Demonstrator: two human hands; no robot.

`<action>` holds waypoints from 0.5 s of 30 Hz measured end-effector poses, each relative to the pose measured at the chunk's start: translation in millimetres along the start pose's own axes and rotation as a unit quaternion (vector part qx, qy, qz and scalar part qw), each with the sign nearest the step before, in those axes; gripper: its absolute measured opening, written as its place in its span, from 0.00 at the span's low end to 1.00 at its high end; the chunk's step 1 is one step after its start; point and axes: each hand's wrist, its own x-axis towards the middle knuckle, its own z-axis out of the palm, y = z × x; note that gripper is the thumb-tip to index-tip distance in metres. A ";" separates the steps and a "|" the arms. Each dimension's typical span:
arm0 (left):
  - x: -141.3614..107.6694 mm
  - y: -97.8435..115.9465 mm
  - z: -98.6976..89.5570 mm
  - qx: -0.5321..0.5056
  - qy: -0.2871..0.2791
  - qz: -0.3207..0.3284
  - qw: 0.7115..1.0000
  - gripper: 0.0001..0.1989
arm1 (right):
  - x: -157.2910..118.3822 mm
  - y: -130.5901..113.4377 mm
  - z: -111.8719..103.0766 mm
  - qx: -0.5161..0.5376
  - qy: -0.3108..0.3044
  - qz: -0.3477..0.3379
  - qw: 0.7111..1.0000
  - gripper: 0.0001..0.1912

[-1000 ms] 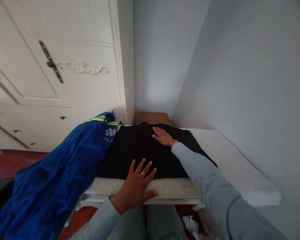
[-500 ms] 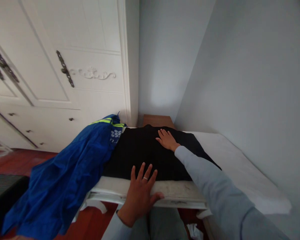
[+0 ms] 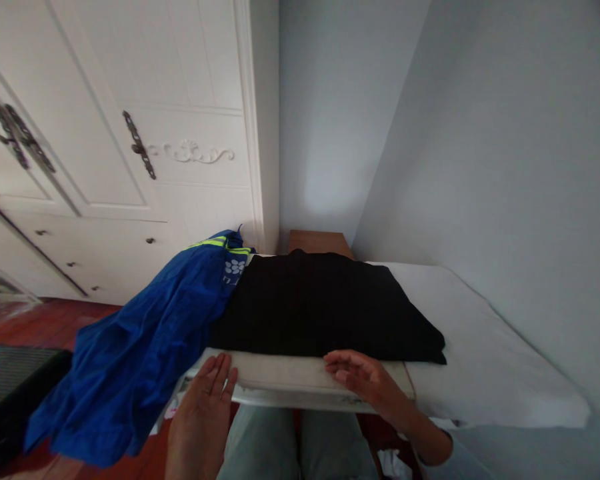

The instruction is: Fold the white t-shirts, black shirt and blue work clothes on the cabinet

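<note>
A black folded piece of clothing [image 3: 320, 307] lies flat across the white padded bench [image 3: 480, 340]. My left hand [image 3: 203, 413] is at the front left, near the bench's edge, with its fingers stretched out and nothing in it. Close to the black cloth's front edge is my right hand [image 3: 363, 380], its fingers loosely bent and its palm turned inward, holding nothing. I cannot tell whether its fingertips touch the cloth. Against the cloth's left side lies a blue garment [image 3: 160, 320] with yellow-green stripes and a white print, hanging down off the bench.
A white wardrobe [image 3: 190, 80] with dark metal handles stands behind on the left. Grey walls [image 3: 505, 147] close off the back and right. A brown wooden piece [image 3: 320, 241] sits in the corner. A black ribbed object [image 3: 20, 387] is on the reddish floor at the left.
Both hands have come off the black cloth. My left hand moved left and turned over; my right hand drew back to the front edge. The cloth's right corner now lies in view.
</note>
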 end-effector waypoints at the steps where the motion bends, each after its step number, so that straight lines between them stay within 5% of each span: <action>1: 1.0 7.7 0.9 -0.009 -0.026 -0.030 0.999 0.24 | -2.0 0.9 -1.1 0.033 0.023 0.019 0.999 0.25; 4: 6.6 33.3 21.1 -0.049 -0.086 -0.160 0.982 0.28 | -6.1 -5.1 -1.2 0.145 0.067 0.066 0.985 0.23; 7: 10.8 49.1 54.2 -0.125 -0.086 -0.278 0.948 0.29 | -12.8 -13.5 5.5 0.240 0.057 0.083 0.965 0.19; 11: 12.8 39.8 90.6 -0.148 -0.085 -0.318 0.933 0.22 | -18.6 -8.6 22.8 0.338 0.059 0.083 0.935 0.20; 15: 13.8 17.5 112.1 -0.163 -0.098 -0.288 0.939 0.12 | -13.1 7.7 47.3 0.447 0.153 0.040 0.881 0.22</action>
